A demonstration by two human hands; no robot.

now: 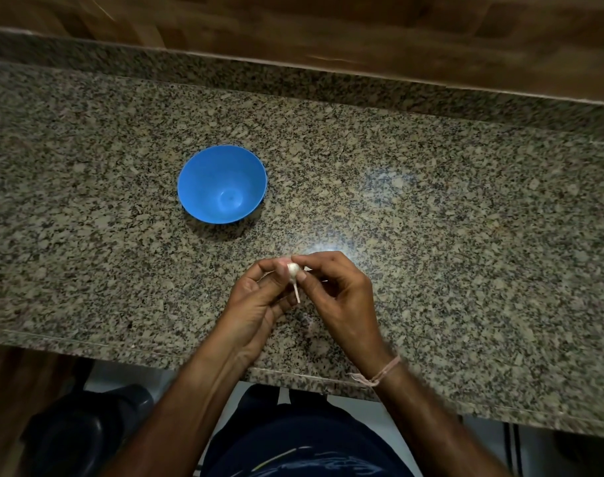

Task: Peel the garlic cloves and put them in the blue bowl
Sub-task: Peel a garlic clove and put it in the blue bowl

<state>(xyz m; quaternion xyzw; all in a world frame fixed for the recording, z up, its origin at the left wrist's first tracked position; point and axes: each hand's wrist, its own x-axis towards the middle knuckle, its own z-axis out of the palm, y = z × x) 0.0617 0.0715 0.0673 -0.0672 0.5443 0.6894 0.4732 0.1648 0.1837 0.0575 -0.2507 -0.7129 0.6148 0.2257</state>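
I see the small white papery garlic bulb (292, 269) pinched between left hand (256, 301) and right hand (342, 297) above the speckled granite counter's (466, 235) near edge, stem pointing toward me; the empty blue plastic bowl (222, 184) lies beyond, leftward, nearer the left hand.

right wrist: pinkish thread band (380, 373) (knotted) | arms: sleeveless | clothing (304, 442): dark

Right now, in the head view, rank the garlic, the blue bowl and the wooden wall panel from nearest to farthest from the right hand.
1. Garlic, pinched at the right hand's fingertips, left hand holding too.
2. Blue bowl, up-left on the counter.
3. Wooden wall panel, beyond the counter's back edge.
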